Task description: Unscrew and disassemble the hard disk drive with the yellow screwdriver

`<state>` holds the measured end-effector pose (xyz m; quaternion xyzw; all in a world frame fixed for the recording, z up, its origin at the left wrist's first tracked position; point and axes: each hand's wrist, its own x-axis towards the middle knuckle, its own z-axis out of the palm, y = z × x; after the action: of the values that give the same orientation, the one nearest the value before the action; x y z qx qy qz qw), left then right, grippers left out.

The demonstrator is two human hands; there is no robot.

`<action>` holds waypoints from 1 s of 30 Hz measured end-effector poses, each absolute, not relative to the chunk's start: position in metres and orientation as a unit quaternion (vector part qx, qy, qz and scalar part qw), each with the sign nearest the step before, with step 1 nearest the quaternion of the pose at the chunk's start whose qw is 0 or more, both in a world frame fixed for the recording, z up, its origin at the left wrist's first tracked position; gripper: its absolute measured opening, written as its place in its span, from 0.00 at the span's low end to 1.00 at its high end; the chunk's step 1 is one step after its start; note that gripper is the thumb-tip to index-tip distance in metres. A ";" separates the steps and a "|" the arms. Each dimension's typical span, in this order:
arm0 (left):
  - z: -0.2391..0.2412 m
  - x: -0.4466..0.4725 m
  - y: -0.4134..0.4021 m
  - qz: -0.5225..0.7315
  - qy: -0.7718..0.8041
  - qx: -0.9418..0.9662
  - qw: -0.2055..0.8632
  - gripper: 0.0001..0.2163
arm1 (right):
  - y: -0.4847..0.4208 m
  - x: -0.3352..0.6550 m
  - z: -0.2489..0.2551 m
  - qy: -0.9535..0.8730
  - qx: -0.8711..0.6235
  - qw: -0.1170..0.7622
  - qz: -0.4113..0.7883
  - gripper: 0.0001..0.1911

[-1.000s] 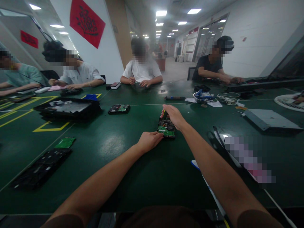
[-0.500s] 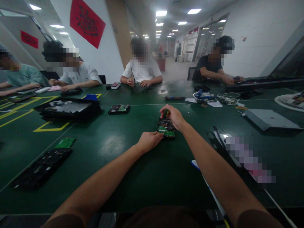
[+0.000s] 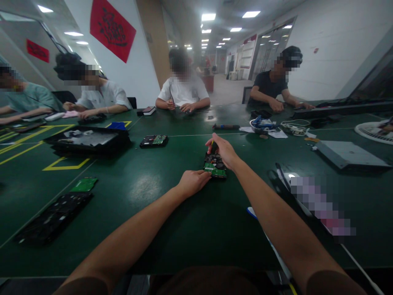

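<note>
A hard drive (image 3: 215, 166) with a green circuit board on its near end lies on the dark green table in front of me. My left hand (image 3: 194, 182) grips its near left corner, fingers closed along the edge. Above the drive's far end, my right hand (image 3: 224, 150) is closed around a small screwdriver (image 3: 213, 145) with a dark and yellow handle, held upright. The screwdriver's tip is too small to make out, so I cannot tell whether it touches a screw.
Left stand a black tray (image 3: 89, 141), another hard drive (image 3: 154, 141), a loose green circuit board (image 3: 84, 184) and black drive casings (image 3: 55, 217). Right are a grey metal box (image 3: 353, 155), a bowl of blue items (image 3: 263, 123) and a white fan grille (image 3: 373, 133). Several people sit opposite.
My right hand has shifted slightly and turned around the screwdriver, which shows less of its handle. The left hand and hard drive stay put. The person at far right has moved their hands apart.
</note>
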<state>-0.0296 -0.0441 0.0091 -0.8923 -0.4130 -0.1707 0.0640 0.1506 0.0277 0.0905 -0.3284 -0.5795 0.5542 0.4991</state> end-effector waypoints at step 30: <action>0.007 -0.029 -0.044 -0.175 -0.414 -0.890 0.075 0.16 | 0.028 0.152 0.089 -0.589 -0.330 0.507 0.536 0.16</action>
<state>-0.0290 -0.0435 0.0067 -0.8901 -0.4143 -0.1747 0.0746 0.1523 0.0284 0.0890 -0.3304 -0.5892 0.5359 0.5065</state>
